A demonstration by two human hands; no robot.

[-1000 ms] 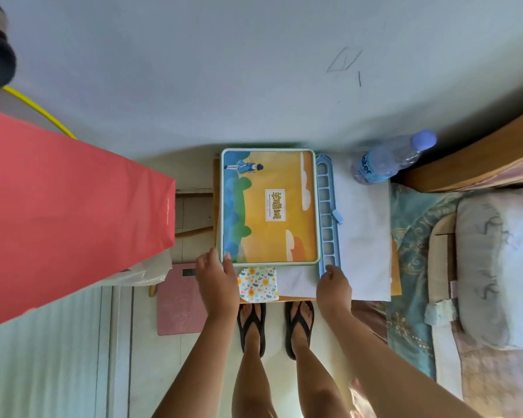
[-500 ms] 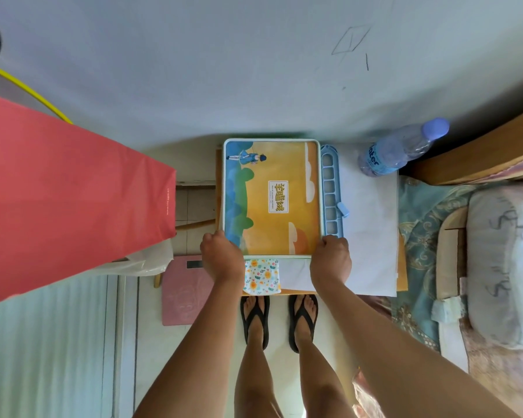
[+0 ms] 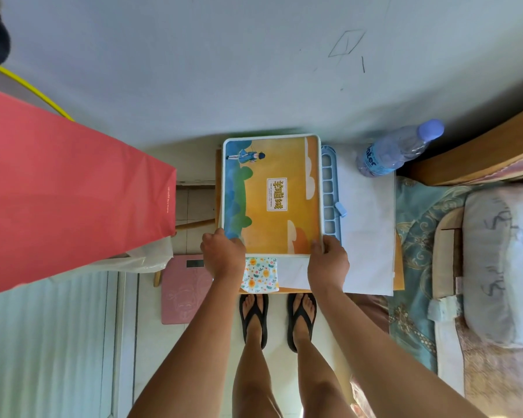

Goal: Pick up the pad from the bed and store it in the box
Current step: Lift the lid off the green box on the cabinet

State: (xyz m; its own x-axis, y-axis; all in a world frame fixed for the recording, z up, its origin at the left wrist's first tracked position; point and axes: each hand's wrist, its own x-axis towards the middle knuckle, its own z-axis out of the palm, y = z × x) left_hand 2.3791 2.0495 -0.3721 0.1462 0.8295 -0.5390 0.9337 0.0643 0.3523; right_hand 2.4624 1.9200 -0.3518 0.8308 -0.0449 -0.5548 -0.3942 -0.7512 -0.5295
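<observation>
**A:** so where's the box at?

**B:** dead centre on the little table (image 3: 399, 276), lid on. Orange and blue picture on the lid, white rim. Left hand (image 3: 222, 254) is clamped on its 7 o'clock corner, right hand (image 3: 328, 260) on the 5 o'clock corner. Box (image 3: 271, 194) is closed, so can't tell what's inside.

**A:** and the pad?

**B:** floral pad (image 3: 260, 274) sits at 6 o'clock of the box, between the two wrists, flat on the table edge. Not in the box.

**A:** anything else around?

**B:** blue tray (image 3: 329, 188) touching the box at 3 o'clock, its cells look bare. White paper (image 3: 366, 224) under it, a bottle (image 3: 399, 149) lying at 2 o'clock. Red bag (image 3: 67, 191) at 9 o'clock, contents hidden. Bed (image 3: 495, 267) off at 3 o'clock.
</observation>
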